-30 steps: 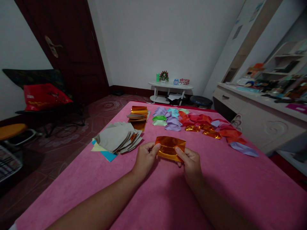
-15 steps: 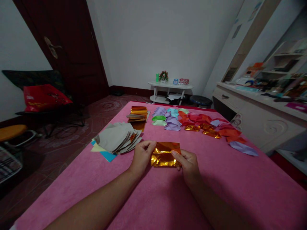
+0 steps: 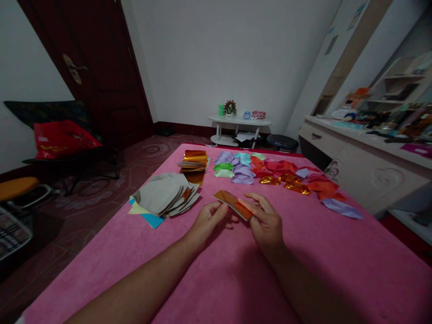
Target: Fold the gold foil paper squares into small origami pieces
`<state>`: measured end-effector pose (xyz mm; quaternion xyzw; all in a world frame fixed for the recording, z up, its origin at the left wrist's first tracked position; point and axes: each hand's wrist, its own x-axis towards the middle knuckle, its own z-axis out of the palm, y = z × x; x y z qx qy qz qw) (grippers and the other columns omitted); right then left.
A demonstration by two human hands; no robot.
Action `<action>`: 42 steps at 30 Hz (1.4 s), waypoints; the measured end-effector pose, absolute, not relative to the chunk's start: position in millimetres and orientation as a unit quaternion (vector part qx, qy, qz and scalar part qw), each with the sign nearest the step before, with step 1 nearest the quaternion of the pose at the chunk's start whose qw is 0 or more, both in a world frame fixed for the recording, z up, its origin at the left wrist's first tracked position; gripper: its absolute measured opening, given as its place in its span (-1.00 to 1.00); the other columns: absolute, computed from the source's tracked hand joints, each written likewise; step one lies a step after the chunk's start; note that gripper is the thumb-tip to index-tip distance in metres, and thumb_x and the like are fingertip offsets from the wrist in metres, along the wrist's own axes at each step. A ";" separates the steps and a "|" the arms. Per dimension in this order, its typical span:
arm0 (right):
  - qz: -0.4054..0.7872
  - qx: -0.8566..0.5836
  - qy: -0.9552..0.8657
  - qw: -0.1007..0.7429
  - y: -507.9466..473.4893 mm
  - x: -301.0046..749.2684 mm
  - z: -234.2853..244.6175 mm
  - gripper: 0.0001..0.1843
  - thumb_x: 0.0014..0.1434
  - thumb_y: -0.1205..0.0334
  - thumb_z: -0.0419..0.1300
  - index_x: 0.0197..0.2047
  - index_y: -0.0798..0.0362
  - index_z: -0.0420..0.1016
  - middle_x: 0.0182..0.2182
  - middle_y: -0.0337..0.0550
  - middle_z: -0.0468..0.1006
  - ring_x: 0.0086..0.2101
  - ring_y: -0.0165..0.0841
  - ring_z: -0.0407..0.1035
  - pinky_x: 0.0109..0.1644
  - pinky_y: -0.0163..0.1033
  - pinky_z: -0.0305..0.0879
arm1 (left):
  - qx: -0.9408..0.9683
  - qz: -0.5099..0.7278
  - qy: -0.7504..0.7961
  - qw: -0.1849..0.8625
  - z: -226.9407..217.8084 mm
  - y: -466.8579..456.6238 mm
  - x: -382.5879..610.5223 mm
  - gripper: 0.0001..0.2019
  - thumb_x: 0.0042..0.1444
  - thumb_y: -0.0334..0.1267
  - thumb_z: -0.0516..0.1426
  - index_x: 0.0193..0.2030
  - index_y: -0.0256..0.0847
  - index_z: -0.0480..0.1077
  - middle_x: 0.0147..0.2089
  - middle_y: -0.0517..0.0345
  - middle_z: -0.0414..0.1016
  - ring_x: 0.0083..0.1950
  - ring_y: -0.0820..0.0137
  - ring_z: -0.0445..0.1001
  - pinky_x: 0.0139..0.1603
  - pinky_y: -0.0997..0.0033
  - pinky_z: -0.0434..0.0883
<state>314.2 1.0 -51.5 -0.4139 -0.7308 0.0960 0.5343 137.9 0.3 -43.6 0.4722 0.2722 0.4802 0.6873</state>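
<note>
A shiny gold foil paper (image 3: 232,202), folded into a narrow strip, is held tilted above the pink cloth. My left hand (image 3: 211,220) pinches its lower left edge between thumb and fingers. On the right end, my right hand (image 3: 266,218) grips the strip, with its index finger lifted along the top. To the left lies a fanned stack of grey-backed foil sheets (image 3: 162,193), over blue paper (image 3: 153,220) and pale yellow paper. Behind it is a pile of gold foil sheets (image 3: 195,157).
Folded paper shapes spread across the far right of the pink-covered table (image 3: 202,279): lilac (image 3: 243,174), red (image 3: 281,167), gold (image 3: 270,180) and green (image 3: 223,166). A cluttered dresser (image 3: 357,139) stands right, and a chair with a red bag (image 3: 64,139) left.
The gold foil paper has gone from a wider creased sheet facing me to a narrow, tilted strip. My left hand has shifted right and slightly down, under its edge.
</note>
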 end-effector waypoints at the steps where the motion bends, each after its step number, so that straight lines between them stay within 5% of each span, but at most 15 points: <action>1: 0.090 -0.410 -0.736 0.531 0.5 313.8 -52.0 -0.43 0.06 0.56 0.01 0.01 -0.18 0.52 0.04 -0.15 0.38 -0.08 -0.31 0.36 0.02 -0.15 0.30 | 0.472 0.485 0.276 0.682 -43.9 0.6 137.7 -0.60 0.09 0.02 0.16 -0.21 -0.36 0.45 -0.28 -0.04 0.52 -0.30 0.40 0.50 -0.32 0.47 0.42; 8: 0.189 -0.390 -0.697 0.572 -3.0 309.4 -45.7 -0.48 0.06 0.51 0.00 -0.04 -0.12 0.56 0.02 -0.12 0.40 0.02 -0.25 0.32 0.12 -0.11 0.26 | 0.485 0.504 0.374 0.609 -42.4 6.3 134.7 -0.67 0.02 -0.06 0.24 -0.45 -0.37 0.40 -0.54 0.06 0.51 -0.57 0.50 0.41 -0.50 0.55 0.32; 12: 0.323 -0.405 -0.615 0.594 -4.8 306.7 -44.2 -0.65 0.15 0.32 0.05 -0.04 -0.01 0.54 0.01 -0.08 0.47 0.05 -0.21 0.32 0.15 -0.10 0.22 | 0.488 0.498 0.386 0.605 -41.4 6.7 135.0 -0.66 -0.02 -0.04 0.25 -0.47 -0.35 0.40 -0.56 0.08 0.50 -0.59 0.51 0.40 -0.52 0.54 0.31; 15: 0.414 -0.439 -0.525 0.601 -3.5 303.2 -44.8 -0.71 0.14 0.14 0.17 -0.10 0.04 0.54 -0.14 -0.05 0.57 -0.14 -0.22 0.45 -0.03 -0.12 0.37 | 0.500 0.484 0.377 0.611 -40.0 5.3 135.6 -0.64 -0.04 -0.01 0.26 -0.47 -0.35 0.42 -0.57 0.09 0.49 -0.59 0.50 0.39 -0.52 0.53 0.30; 20: 0.470 -0.443 -0.467 0.604 -0.7 300.5 -47.0 -0.71 -0.03 0.10 0.33 -0.24 0.07 0.57 -0.32 -0.09 0.61 -0.32 -0.28 0.48 -0.23 -0.22 0.42 | 0.514 0.489 0.354 0.609 -39.0 4.3 135.1 -0.59 0.04 0.05 0.19 -0.48 -0.34 0.42 -0.57 0.09 0.47 -0.58 0.52 0.37 -0.51 0.56 0.27; 25: 0.476 -0.438 -0.463 0.605 0.3 302.2 -49.7 -0.70 -0.02 0.08 0.32 -0.23 0.07 0.57 -0.33 -0.09 0.60 -0.33 -0.27 0.47 -0.24 -0.22 0.40 | 0.517 0.489 0.333 0.618 -40.8 4.2 134.8 -0.61 0.08 0.03 0.16 -0.46 -0.35 0.41 -0.56 0.10 0.46 -0.57 0.54 0.36 -0.52 0.58 0.26; 28: 0.484 -0.439 -0.467 0.596 -0.7 301.9 -48.7 -0.70 -0.03 0.08 0.33 -0.23 0.07 0.57 -0.33 -0.09 0.61 -0.31 -0.26 0.48 -0.23 -0.22 0.41 | 0.485 0.504 0.351 0.623 -40.1 4.4 135.9 -0.67 0.02 -0.06 0.22 -0.24 -0.33 0.43 -0.50 0.15 0.47 -0.58 0.54 0.36 -0.54 0.57 0.28; 31: 0.485 -0.445 -0.492 0.569 -3.5 300.0 -46.2 -0.70 -0.03 0.05 0.32 -0.26 0.06 0.57 -0.31 -0.07 0.61 -0.29 -0.22 0.48 -0.21 -0.19 0.42 | 0.453 0.543 0.388 0.591 -38.9 6.6 136.7 -0.45 -0.19 -0.26 0.33 0.01 -0.24 0.35 -0.33 0.18 0.51 -0.51 0.53 0.40 -0.48 0.56 0.34; 35: 0.433 -0.422 -0.611 0.511 -9.1 297.1 -44.4 -0.68 0.11 0.00 0.19 -0.23 0.06 0.57 -0.25 -0.04 0.57 -0.22 -0.22 0.47 -0.12 -0.16 0.40 | 0.481 0.577 0.419 0.510 -42.7 12.0 134.9 -0.46 -0.32 -0.41 0.33 -0.07 -0.29 0.41 -0.21 0.08 0.53 -0.29 0.43 0.49 -0.27 0.51 0.40; 37: 0.363 -0.392 -0.688 0.492 -11.6 295.7 -44.7 -0.59 0.07 -0.02 0.23 -0.07 0.03 0.53 -0.09 -0.01 0.49 -0.07 -0.18 0.39 0.03 -0.12 0.32 | 0.473 0.594 0.423 0.495 -46.6 14.4 133.2 -0.54 -0.26 -0.40 0.30 -0.11 -0.30 0.42 -0.21 0.08 0.53 -0.25 0.41 0.49 -0.22 0.49 0.40; 40: 0.260 -0.387 -0.751 0.466 -13.9 293.0 -46.1 -0.17 -0.20 0.01 0.43 0.17 -0.02 0.34 0.19 0.01 0.24 0.16 -0.07 0.15 0.23 -0.05 0.12 | 0.446 0.616 0.428 0.489 -50.6 16.2 130.9 -0.54 -0.22 -0.40 0.28 -0.08 -0.29 0.39 -0.22 0.11 0.53 -0.28 0.43 0.49 -0.24 0.50 0.41; 42: 0.224 -0.413 -0.756 0.455 -13.9 291.6 -47.3 -0.15 -0.19 0.11 0.43 0.20 -0.03 0.30 0.22 -0.01 0.21 0.18 -0.08 0.13 0.24 -0.05 0.10 | 0.449 0.612 0.434 0.485 -50.6 15.7 130.1 -0.51 -0.23 -0.41 0.29 -0.07 -0.28 0.36 -0.26 0.13 0.53 -0.32 0.44 0.49 -0.30 0.52 0.40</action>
